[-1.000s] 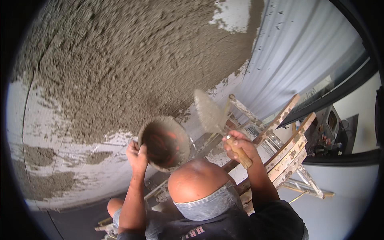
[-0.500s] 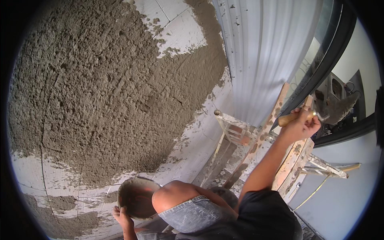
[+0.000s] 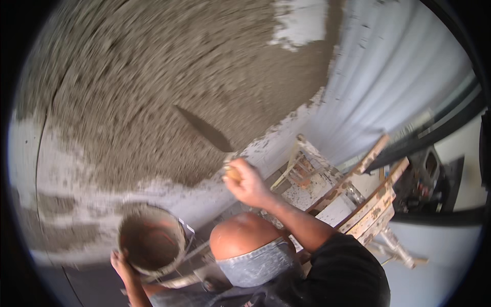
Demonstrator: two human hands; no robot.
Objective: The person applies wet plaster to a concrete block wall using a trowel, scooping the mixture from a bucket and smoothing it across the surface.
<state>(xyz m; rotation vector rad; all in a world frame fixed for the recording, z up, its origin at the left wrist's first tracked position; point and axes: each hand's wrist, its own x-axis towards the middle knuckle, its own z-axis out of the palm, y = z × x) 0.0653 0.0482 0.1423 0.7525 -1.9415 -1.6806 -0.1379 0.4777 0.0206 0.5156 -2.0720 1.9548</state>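
Note:
My right hand (image 3: 245, 179) grips the wooden handle of a trowel. Its pointed blade (image 3: 204, 128) lies over or against rough grey mortar (image 3: 123, 92) spread across the white wall (image 3: 299, 20); motion blur hides whether it touches. At the lower left my left hand (image 3: 123, 266) holds the rim of a mortar-caked round bucket (image 3: 151, 240), with reddish streaks and dark residue inside. My bare knee (image 3: 245, 233), above a faded denim edge, is just right of the bucket.
A mortar-spattered wooden and metal scaffold or bench (image 3: 368, 215) stands at the right and below. Beside it are a ribbed white surface (image 3: 394, 61), a dark-framed window (image 3: 434, 133) and a cluttered area with a sink (image 3: 427, 163) seen beyond the frame.
The trowel went out to the right half a second ago and has since swept left onto the mortared wall. My left hand and the bucket are lower and further left than a second ago.

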